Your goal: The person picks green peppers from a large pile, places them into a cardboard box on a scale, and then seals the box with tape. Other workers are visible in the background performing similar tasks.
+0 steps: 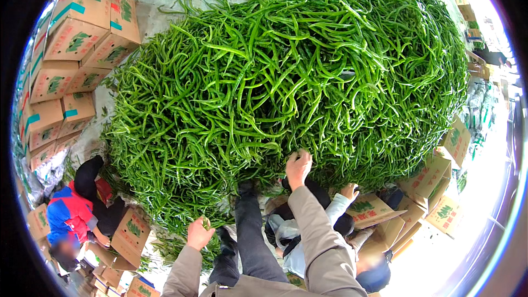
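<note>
A huge heap of long green chili peppers [275,77] spreads over the floor in front of me. My left hand [199,234] is low at the near edge of the heap, its fingers closed around a green chili pepper [206,223] whose tip shows. Farther forward and to the right, my right hand [298,168] reaches to the heap's near side. Its fingers are curled in against the peppers, and whatever they hold is hidden.
Stacked cardboard boxes [82,27] stand at the left. Open boxes [423,187] lie at the right. A person in red and blue [69,214] crouches at left beside a box [130,236]; another person [371,269] sits close at my right. My legs [256,236] stand at the heap's edge.
</note>
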`<state>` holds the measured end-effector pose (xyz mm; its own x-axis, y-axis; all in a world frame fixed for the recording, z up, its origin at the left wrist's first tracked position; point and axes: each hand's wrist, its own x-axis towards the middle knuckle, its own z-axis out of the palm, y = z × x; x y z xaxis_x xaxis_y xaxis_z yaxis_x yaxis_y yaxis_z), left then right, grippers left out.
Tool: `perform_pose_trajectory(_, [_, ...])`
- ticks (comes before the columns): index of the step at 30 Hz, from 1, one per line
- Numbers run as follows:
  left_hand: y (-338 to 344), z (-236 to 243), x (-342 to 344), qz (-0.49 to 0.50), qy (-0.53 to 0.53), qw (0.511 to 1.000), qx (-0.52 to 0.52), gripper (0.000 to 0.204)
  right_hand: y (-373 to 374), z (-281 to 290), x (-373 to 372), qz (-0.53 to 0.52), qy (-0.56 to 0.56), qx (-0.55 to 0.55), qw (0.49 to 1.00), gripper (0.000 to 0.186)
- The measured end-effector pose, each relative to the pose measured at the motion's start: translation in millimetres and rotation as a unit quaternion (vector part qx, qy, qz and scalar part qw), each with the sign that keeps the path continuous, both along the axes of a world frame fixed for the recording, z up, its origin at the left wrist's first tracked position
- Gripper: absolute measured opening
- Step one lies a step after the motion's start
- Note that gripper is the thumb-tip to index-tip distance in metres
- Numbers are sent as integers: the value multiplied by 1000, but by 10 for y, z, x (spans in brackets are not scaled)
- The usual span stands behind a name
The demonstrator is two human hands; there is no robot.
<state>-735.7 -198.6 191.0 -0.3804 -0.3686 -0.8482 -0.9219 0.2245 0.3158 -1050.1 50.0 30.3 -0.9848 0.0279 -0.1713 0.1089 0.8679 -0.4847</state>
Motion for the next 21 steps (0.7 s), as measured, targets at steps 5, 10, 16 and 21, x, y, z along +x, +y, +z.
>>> perform_pose_trajectory(5, [199, -139, 466, 78, -44, 993, 72, 30, 122, -270, -840, -146, 17, 128, 981, 56])
perform_pose_trajectory(10, [371, -154, 648, 102, -87, 987, 90, 32, 2, -241, -1316, -48, 132, 185, 973, 53])
perform_pose_trajectory(16, [456, -246, 790, 69, -84, 991, 74, 32, -129, -477, -1751, -69, -148, 151, 975, 48])
perform_pose_trajectory(21, [419, -395, 692, 125, -11, 989, 73, 28, 48, -573, -1676, 7, -164, 173, 971, 52])
